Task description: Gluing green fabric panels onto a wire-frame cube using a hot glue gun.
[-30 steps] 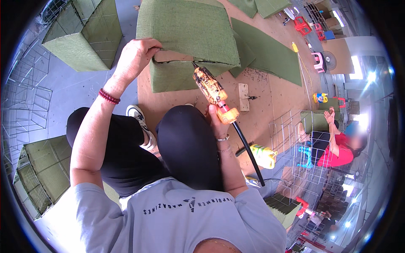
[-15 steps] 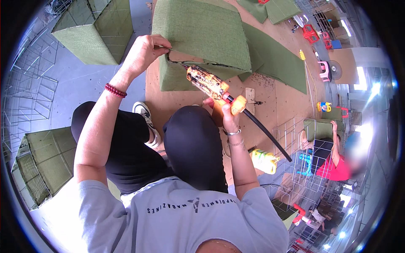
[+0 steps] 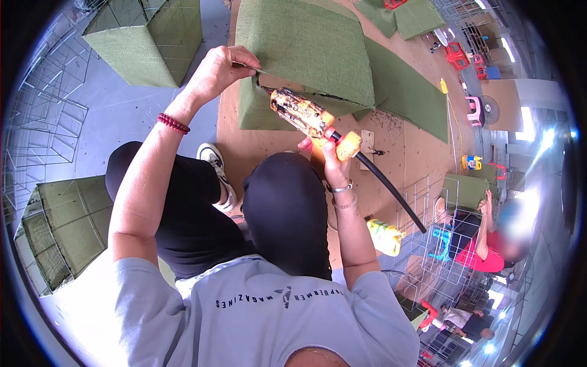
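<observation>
My right hand (image 3: 335,162) grips an orange hot glue gun (image 3: 302,116) smeared with dark residue. A black glue stick (image 3: 391,188) juts out of its rear. The gun's tip points up and left, at the open edge of a green fabric-covered box (image 3: 306,46) in front of me. With closed fingertips my left hand (image 3: 229,70) pinches the edge of the green fabric at the box's near left corner. Between the fabric flap and the side of the box a gap shows. Whether the nozzle touches the fabric, I cannot tell.
Green fabric (image 3: 416,92) lies on the brown board to the right. Another green box (image 3: 140,49) stands at the far left, one more (image 3: 64,226) by my left leg. A yellow jug (image 3: 385,237) and wire frames (image 3: 440,226) are right, near a co-worker in red (image 3: 483,254).
The view has shifted slightly, so the box sits a little further right and higher. Both hands keep their holds, and the gun tip stays near the box edge. The co-worker's arm has moved.
</observation>
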